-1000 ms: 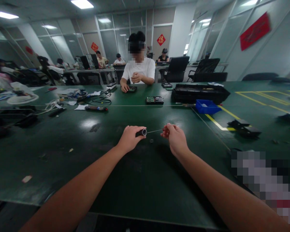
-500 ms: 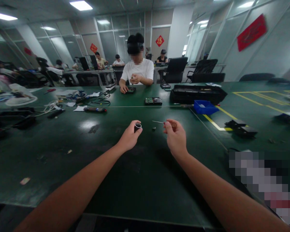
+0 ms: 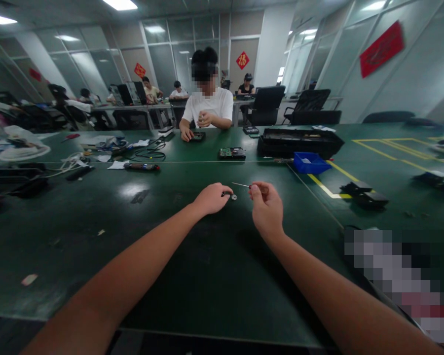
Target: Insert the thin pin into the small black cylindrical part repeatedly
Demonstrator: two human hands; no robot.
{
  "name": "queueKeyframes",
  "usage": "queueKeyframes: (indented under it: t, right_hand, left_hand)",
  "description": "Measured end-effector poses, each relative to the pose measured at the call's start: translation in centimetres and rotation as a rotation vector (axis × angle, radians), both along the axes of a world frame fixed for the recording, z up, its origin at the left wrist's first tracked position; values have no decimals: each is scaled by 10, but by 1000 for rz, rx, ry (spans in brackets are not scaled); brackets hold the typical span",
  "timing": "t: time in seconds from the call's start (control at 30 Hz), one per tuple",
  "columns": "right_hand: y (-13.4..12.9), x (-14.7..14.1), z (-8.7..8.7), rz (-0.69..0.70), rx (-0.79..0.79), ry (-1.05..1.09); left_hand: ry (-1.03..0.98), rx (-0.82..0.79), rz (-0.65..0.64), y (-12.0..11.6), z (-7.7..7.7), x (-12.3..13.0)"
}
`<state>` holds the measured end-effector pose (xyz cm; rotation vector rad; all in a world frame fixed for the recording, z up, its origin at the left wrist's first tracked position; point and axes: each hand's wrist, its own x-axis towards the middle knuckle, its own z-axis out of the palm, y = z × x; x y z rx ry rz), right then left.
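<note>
In the head view, two hands work above the middle of a green worktop [image 3: 192, 256], between its near and far edges. The right hand [image 3: 268, 209] is closed round a thin-shafted screwdriver [image 3: 241, 185], its bare shaft pointing left and the grip mostly hidden by the fingers. The left hand [image 3: 211, 198] is curled palm down, its fingertips at a small round metal part [image 3: 234, 197]; a dark shape shows under the fingers, but whether the hand grips it cannot be told. The metal part lies below the screwdriver's shaft, between the hands.

Beyond them, towards the far edge, lies a hard drive [image 3: 232, 153] with its circuit board showing. To its right are a long black tray [image 3: 299, 145] and, just in front of that, a blue bin [image 3: 311, 162]. Left of the drive are a dark tool with a red end [image 3: 141, 167], a white paper [image 3: 117, 165] and a coiled black cable [image 3: 153, 151]. At the far edge a person in a white shirt [image 3: 212, 106] has one hand at another circuit board [image 3: 198, 136]. Yellow tape [image 3: 327, 189] marks the worktop's right side.
</note>
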<state>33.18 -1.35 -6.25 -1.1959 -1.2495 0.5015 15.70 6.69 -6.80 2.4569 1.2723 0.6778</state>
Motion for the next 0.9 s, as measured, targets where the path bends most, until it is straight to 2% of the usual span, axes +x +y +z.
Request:
queueKeyframes:
  t: [0.13,0.27,0.4,0.5,0.57,0.67,0.8,0.9]
  right_hand:
    - [-6,-2,3,-2,70,-76]
    - [-6,-4,2,21,118,-95]
    - [-3,-3,-2,8,140,-87]
    - [-2,-3,-3,14,130,-76]
    - [-3,-3,-3,25,119,-72]
    - [-4,-4,-2,37,99,-74]
    - [-6,-4,-2,55,72,-84]
    - [-6,-4,-2,51,49,-83]
  left_hand:
    - [117,-24,-14,12,-10,10]
    - [70,-98,21,13,-15,18]
    - [-9,-149,47,10,-11,18]
    - [-53,-158,61,11,-3,5]
    - [-189,-241,89,12,2,-11]
    - [-563,-482,184,14,8,-48]
    - [-1063,-718,358,13,16,-118]
    - [-1240,-651,552,5,21,-182]
